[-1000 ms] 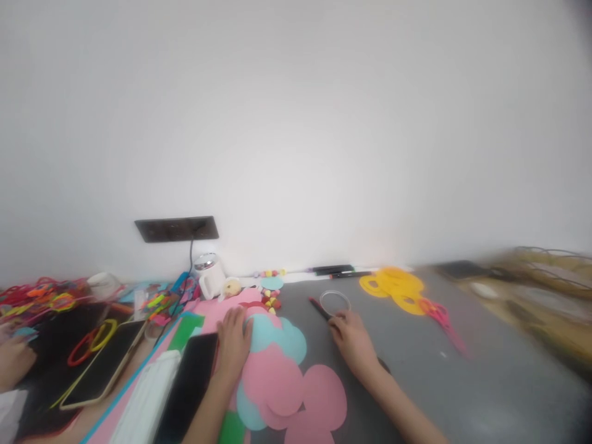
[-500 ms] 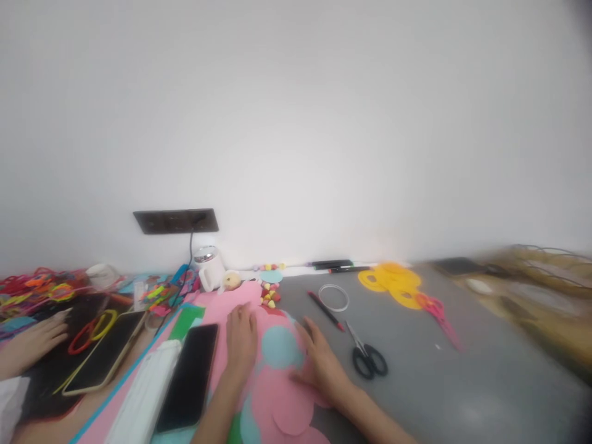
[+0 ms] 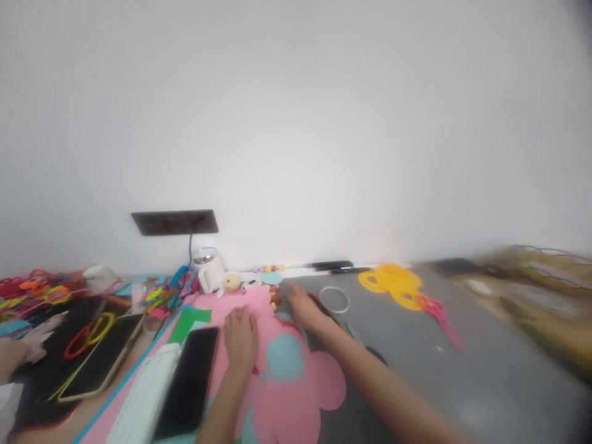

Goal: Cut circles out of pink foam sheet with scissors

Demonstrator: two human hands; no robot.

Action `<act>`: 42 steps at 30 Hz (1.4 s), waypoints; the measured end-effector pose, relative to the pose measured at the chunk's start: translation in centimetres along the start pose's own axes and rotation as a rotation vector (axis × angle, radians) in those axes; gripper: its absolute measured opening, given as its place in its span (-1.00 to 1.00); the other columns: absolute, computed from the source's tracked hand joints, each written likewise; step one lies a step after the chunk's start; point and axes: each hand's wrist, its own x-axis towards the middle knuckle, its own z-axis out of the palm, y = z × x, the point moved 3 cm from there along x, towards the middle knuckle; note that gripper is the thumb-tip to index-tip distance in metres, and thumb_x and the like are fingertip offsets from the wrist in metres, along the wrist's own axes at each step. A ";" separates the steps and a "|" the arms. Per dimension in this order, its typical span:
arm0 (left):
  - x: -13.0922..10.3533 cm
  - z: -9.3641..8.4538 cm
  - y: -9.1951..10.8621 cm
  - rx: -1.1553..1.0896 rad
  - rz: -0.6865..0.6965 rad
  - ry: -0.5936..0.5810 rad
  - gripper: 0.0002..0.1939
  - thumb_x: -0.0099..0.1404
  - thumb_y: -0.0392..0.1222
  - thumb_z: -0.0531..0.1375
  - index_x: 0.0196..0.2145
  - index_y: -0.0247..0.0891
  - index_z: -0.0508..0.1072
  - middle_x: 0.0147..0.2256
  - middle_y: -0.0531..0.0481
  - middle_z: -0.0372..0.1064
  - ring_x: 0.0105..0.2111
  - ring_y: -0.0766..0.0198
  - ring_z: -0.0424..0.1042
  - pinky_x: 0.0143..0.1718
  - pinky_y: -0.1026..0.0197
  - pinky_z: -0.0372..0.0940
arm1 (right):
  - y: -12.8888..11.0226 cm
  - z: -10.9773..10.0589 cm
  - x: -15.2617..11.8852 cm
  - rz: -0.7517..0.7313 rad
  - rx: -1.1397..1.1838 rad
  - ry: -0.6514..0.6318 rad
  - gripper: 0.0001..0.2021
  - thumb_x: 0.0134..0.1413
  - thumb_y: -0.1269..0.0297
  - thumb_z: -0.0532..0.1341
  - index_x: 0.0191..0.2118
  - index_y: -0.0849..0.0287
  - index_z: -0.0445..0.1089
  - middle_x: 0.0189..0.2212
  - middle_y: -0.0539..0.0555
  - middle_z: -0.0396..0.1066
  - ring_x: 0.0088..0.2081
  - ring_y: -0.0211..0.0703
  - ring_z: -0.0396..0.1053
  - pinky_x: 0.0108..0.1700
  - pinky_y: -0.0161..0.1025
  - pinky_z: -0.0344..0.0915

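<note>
Pink paper cutouts (image 3: 287, 407) with rounded edges lie in front of me, a light-blue round piece (image 3: 284, 357) among them. My left hand (image 3: 240, 336) rests on the pink paper, its fingers bent downward; whether they grip an edge is too blurred to tell. Farther right, my right hand (image 3: 303, 307) reaches beyond the light-blue piece, beside small red and yellow pieces (image 3: 274, 297), fingers apart and nothing visible in them. The right forearm partly covers black-handled scissors (image 3: 377, 356) and a red-and-black pen (image 3: 324, 305). A clear ring (image 3: 334, 300) lies right of that hand.
Left of me are a black phone (image 3: 187, 379), a white folded item (image 3: 145, 394), another phone (image 3: 102, 357) and another person's hand (image 3: 13, 357). A white mug (image 3: 210, 271) stands by the wall. Yellow cutouts (image 3: 393, 283) and pink scissors (image 3: 441, 320) lie right.
My right hand has moved forward and slightly left, off the pink cutouts. More of a pink rounded lobe shows on the right. The other person's hand has drawn left beside pale, crumpled material.
</note>
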 end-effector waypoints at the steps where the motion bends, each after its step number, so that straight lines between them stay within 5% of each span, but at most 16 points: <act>1: 0.3 0.1 -0.3 0.004 -0.009 0.008 -0.53 0.36 -0.17 -0.17 0.01 -0.44 0.37 -0.02 -0.41 0.29 -0.03 -0.08 0.29 -0.04 -0.08 0.18 | -0.1 0.1 0.9 -0.017 -0.013 -0.030 -0.59 -0.08 0.69 0.04 -0.10 0.31 0.41 0.24 0.26 0.06 0.16 0.10 0.16 0.13 0.01 0.17; 6: 0.6 1.3 -1.0 0.007 0.003 -0.010 -0.52 0.34 -0.10 -0.11 0.02 -0.48 0.34 -0.01 -0.47 0.29 0.05 -0.17 0.24 0.02 -0.15 0.11 | -0.2 0.6 3.2 0.004 -0.082 -0.085 -0.62 0.07 0.62 0.05 0.00 0.25 0.32 0.23 0.26 0.08 0.07 0.15 0.22 0.00 0.12 0.24; 10: 0.0 1.8 -0.7 -0.034 0.008 -0.029 -0.51 0.36 -0.11 -0.15 0.00 -0.50 0.36 0.03 -0.49 0.26 0.07 -0.15 0.23 0.04 -0.14 0.11 | 0.1 0.6 3.3 0.036 -0.101 -0.069 -0.71 0.20 0.31 0.14 0.03 0.22 0.28 0.06 0.18 0.26 -0.01 0.00 0.31 -0.04 0.04 0.31; 15: -0.6 1.7 -0.1 -0.131 0.033 -0.048 -0.54 0.35 -0.15 -0.13 0.00 -0.51 0.36 0.05 -0.45 0.25 0.11 -0.10 0.20 0.09 -0.09 0.11 | 0.2 -0.9 1.4 0.100 -0.080 0.016 -0.51 0.07 0.68 -0.05 0.14 0.36 0.17 0.15 0.34 0.13 0.04 0.08 0.24 0.04 0.02 0.24; 19: -0.6 1.2 -0.1 -0.211 0.060 -0.053 -0.59 0.35 -0.22 -0.14 -0.01 -0.42 0.36 0.00 -0.27 0.34 0.03 0.10 0.29 0.08 0.09 0.17 | -0.8 -2.4 -3.5 0.078 -0.046 0.085 -0.35 -0.06 0.74 -0.11 0.22 0.36 0.03 0.22 0.29 0.02 0.18 0.08 0.07 0.17 0.02 0.12; 23: -0.1 0.9 -0.7 -0.213 -0.016 -0.017 -0.51 0.36 -0.20 -0.18 0.11 -0.54 0.21 0.12 -0.45 0.14 0.16 -0.12 0.10 0.12 -0.18 0.03 | -3.3 -2.6 -11.4 -0.107 0.079 0.181 -0.47 0.01 0.67 -0.10 0.08 0.19 0.23 0.14 0.25 0.15 0.17 0.06 0.10 0.12 0.10 0.17; 26: 0.1 1.2 -0.6 -0.224 -0.008 -0.050 -0.53 0.36 -0.17 -0.16 0.06 -0.51 0.27 0.02 -0.42 0.26 0.09 -0.13 0.18 0.08 -0.19 0.06 | -5.5 -1.4 -17.1 -0.129 0.143 0.069 -0.57 0.07 0.38 0.12 0.10 0.11 0.22 0.24 0.25 -0.01 0.25 0.22 -0.06 0.14 0.27 0.04; 28: 0.0 1.3 -0.2 -0.239 0.015 -0.065 -0.55 0.36 -0.16 -0.16 0.03 -0.47 0.31 -0.02 -0.36 0.30 0.04 -0.08 0.23 0.07 -0.12 0.10 | -7.1 -0.3 -19.8 -0.212 0.171 -0.073 -0.31 -0.10 0.06 0.29 0.19 -0.02 0.13 0.30 0.22 -0.14 0.29 0.43 -0.27 0.11 0.50 -0.21; 30: -0.4 1.2 0.5 -0.251 0.028 -0.064 -0.57 0.36 -0.17 -0.15 0.02 -0.44 0.31 -0.02 -0.34 0.29 0.03 -0.06 0.23 0.05 -0.09 0.12 | -8.6 0.5 -21.3 -0.314 0.200 -0.180 -0.13 -0.27 -0.07 0.36 0.23 -0.12 0.06 0.32 0.20 -0.16 0.28 0.53 -0.34 0.06 0.59 -0.40; 35: -1.5 0.7 2.1 -0.285 0.066 -0.061 -0.62 0.33 -0.23 -0.11 0.01 -0.36 0.32 -0.03 -0.29 0.29 0.04 -0.03 0.22 -0.01 -0.08 0.18 | -8.3 1.0 -20.1 -0.194 0.186 -0.255 -0.16 -0.27 0.07 0.41 0.21 -0.17 0.11 0.30 0.16 -0.09 0.28 0.50 -0.25 0.05 0.60 -0.44; 39: -2.0 -0.3 2.3 -0.310 0.114 -0.060 -0.61 0.33 -0.24 -0.08 0.06 -0.34 0.28 0.02 -0.25 0.27 0.07 0.06 0.21 0.05 -0.02 0.17 | -5.8 0.0 -17.8 -0.147 0.102 -0.217 -0.23 -0.20 0.13 0.39 0.20 -0.16 0.14 0.29 0.16 -0.05 0.29 0.42 -0.22 0.11 0.54 -0.37; 42: -2.7 -1.0 1.6 -0.274 0.073 -0.037 -0.56 0.34 -0.19 -0.09 0.12 -0.40 0.23 0.10 -0.38 0.17 0.15 -0.07 0.12 0.12 -0.19 0.03 | -4.5 -0.7 -16.9 -0.137 0.051 -0.124 -0.37 -0.08 0.19 0.32 0.17 -0.08 0.20 0.28 0.18 0.00 0.30 0.32 -0.20 0.17 0.44 -0.29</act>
